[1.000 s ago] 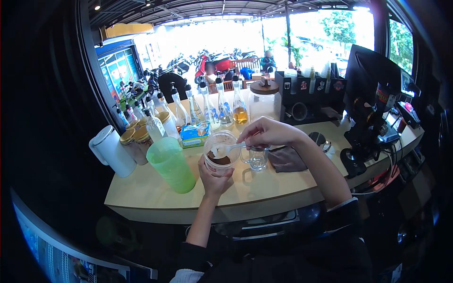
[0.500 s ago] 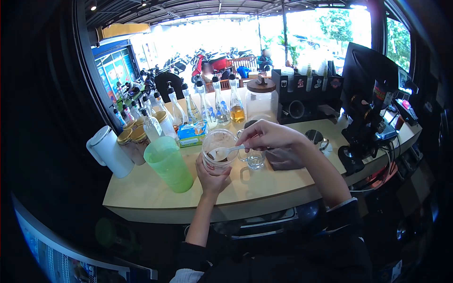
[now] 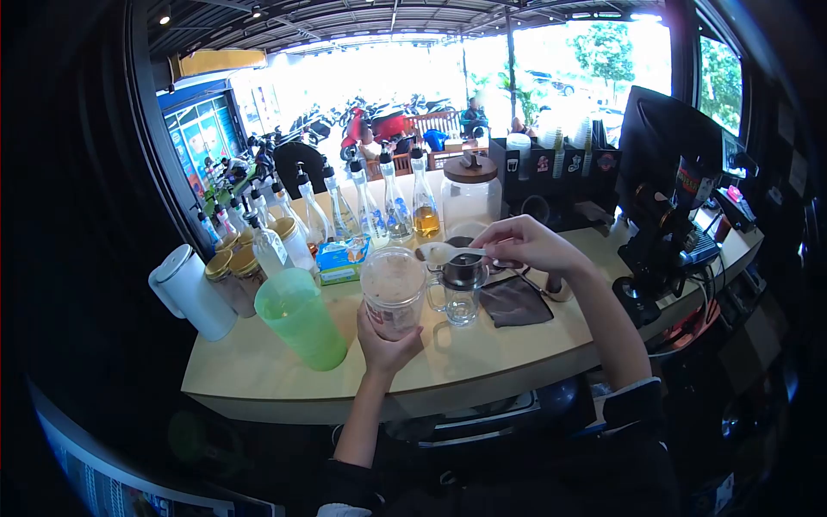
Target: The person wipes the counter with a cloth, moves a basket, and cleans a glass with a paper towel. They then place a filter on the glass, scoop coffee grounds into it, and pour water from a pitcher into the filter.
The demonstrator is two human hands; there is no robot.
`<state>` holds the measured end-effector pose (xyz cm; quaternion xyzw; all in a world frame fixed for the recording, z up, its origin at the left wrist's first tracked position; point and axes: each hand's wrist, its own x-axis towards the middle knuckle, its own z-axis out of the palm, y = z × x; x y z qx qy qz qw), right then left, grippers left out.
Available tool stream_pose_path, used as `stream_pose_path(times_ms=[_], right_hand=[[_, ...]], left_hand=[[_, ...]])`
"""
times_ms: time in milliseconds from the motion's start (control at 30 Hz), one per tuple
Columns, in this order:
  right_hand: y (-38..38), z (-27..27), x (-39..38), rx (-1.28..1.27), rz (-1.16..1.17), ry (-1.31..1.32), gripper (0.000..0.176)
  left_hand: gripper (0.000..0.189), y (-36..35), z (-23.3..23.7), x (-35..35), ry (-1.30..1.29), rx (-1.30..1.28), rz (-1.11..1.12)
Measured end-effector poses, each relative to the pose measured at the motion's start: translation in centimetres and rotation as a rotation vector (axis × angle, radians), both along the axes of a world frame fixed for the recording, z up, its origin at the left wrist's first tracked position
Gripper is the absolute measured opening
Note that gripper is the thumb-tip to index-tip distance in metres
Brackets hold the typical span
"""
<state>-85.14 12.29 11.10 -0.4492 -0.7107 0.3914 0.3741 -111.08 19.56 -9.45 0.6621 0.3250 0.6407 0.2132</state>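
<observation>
My left hand [image 3: 388, 346] is wrapped round a clear jar [image 3: 394, 289], held up over the counter with its open mouth toward me. My right hand [image 3: 532, 246] pinches the handle of a white spoon [image 3: 450, 252], which points left. Something brown sits at the spoon's tip, just right of the jar's rim. Below the spoon, a dark metal coffee filter [image 3: 466, 273] rests on a clear glass mug [image 3: 461, 308]. A dark folded cloth [image 3: 517, 303] lies beside the mug. To the left of the jar stands a translucent green pitcher [image 3: 301, 323].
Several pump bottles [image 3: 396, 207] line the counter's back, near a wood-lidded glass jar [image 3: 471, 198]. A tissue pack [image 3: 343, 261], lidded canisters [image 3: 245, 265] and a white jug [image 3: 194, 293] stand left. A cup rack [image 3: 560, 168] and a black monitor [image 3: 663, 138] are at right.
The spoon has come out of the jar and moved right toward the filter, with my right hand. The jar stays in my left hand, tilted less toward me. The view has shifted slightly.
</observation>
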Motion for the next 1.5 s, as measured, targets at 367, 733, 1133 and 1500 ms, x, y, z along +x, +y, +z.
stream_pose_path(times_ms=[367,733,1133,1500], right_hand=[[0.2,-3.3,4.3,0.204,-0.309,-0.1,0.021],[-0.2,-3.8,3.0,0.308,-0.437,-0.301,0.018],[0.8,-4.4,2.6,0.381,-0.362,-0.412,0.018],[-0.7,-3.8,2.3,0.41,-0.383,-0.422,0.019]], left_hand=[[0.084,-0.5,0.8,0.7,-0.016,-0.094,-0.082],[0.076,-0.2,0.5,0.7,-0.03,-0.102,-0.074],[0.078,0.1,0.1,0.5,0.014,-0.097,-0.047],[0.084,-0.1,0.5,0.3,0.059,-0.129,-0.074]])
